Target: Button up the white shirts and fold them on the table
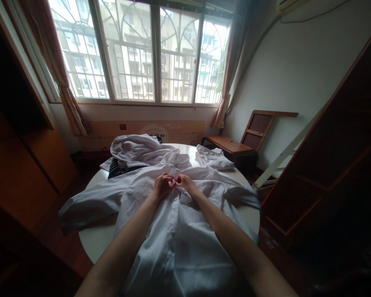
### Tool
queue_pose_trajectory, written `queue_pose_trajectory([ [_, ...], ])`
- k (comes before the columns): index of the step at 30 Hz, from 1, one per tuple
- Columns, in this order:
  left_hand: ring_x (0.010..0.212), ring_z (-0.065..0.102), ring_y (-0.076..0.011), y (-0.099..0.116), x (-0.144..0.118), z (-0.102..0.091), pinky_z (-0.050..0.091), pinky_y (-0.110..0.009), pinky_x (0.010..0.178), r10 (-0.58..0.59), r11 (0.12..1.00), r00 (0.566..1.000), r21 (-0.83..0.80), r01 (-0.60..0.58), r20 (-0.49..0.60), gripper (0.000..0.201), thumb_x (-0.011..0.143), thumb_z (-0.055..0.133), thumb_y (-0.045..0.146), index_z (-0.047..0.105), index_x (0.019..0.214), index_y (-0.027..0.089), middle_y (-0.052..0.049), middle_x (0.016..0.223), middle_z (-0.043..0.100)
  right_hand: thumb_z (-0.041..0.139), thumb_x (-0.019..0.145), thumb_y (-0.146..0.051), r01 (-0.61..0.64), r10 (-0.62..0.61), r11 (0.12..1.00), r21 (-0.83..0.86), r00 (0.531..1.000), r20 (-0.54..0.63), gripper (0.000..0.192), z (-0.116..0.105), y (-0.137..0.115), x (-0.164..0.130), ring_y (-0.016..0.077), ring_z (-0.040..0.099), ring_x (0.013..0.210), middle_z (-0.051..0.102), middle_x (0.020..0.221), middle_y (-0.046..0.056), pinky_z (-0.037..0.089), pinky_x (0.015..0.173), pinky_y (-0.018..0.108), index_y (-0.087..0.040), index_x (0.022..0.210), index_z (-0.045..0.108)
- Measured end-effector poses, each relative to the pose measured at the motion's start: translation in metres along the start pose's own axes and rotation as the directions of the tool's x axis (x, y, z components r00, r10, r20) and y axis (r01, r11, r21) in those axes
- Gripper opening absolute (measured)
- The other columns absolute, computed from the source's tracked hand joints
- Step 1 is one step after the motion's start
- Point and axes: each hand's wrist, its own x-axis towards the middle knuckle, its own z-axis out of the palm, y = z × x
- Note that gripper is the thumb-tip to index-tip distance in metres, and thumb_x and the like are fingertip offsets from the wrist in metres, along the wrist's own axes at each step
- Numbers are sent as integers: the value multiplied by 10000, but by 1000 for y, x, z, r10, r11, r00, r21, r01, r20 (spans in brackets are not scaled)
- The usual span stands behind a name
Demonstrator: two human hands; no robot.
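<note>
While the white shirt (179, 231) lies spread front-up across the round desk (95, 243), both the left hand (162, 185) and the right hand (185, 182) pinch its placket just below the collar with fingers pressed together, so buttoning looks barely begun, the lower buttons apparently undone.

**Bare arms, bare hands**

Two forearms come in from the bottom edge of the frame, the left from lower left, the right from lower right. Both are uncovered along all the length in view: no sleeve, cuff, watch, bracelet or glove shows. The left hand (162, 185) and right hand (185, 182), at frame centre, are bare as well. No ring can be made out on the fingers (170, 180), which look small and dim here.
</note>
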Motion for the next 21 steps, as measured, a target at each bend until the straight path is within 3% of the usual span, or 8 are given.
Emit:
queue_pose_trajectory([
  [13, 830, 606, -155, 4, -1, -3, 464, -267, 770, -68, 998, 998, -4, 68, -2, 158, 750, 560, 198, 716, 764, 186, -49, 835, 714, 649, 715, -284, -25, 25, 1000, 1, 1000, 6, 143, 2, 2, 1, 158, 589, 657, 658, 699, 45, 415, 626, 244, -150, 676, 618],
  [21, 836, 612, -157, 3, -2, -3, 469, -267, 775, -24, 999, 1000, -27, 24, -6, 164, 754, 553, 199, 716, 745, 188, -42, 828, 715, 648, 706, -284, -29, 29, 1000, 5, 999, 20, 142, 2, 3, 2, 156, 586, 659, 655, 710, 49, 410, 627, 241, -145, 689, 625],
])
